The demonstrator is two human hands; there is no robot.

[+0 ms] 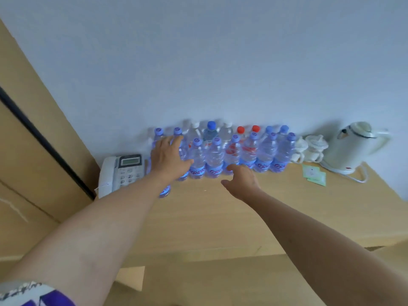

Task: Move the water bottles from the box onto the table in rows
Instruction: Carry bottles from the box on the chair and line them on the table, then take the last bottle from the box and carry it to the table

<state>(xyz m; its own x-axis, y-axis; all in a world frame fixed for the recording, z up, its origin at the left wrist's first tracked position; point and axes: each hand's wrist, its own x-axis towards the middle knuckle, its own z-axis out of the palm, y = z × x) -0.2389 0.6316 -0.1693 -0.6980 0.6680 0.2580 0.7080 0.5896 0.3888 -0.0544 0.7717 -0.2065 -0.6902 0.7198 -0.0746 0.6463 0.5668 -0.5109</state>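
Reaching left hand (169,156), bottles (234,149) rowed

Two bare arms fill the lower frame, both uncovered from the hands back toward the elbows and beyond. The left hand (169,156) carries no ring, no watch, no band that shows; same for the right hand (241,181), wrist plain. Only one bit of clothing is in sight: a short sleeve (33,294) at the bottom left corner, on the left upper arm. It's a printed fabric, white ground with a mottled grey-and-black band along its hem, and bold purple patches lower down. The pattern is too blurred to read further. The right arm runs off the frame edge with no sleeve showing.
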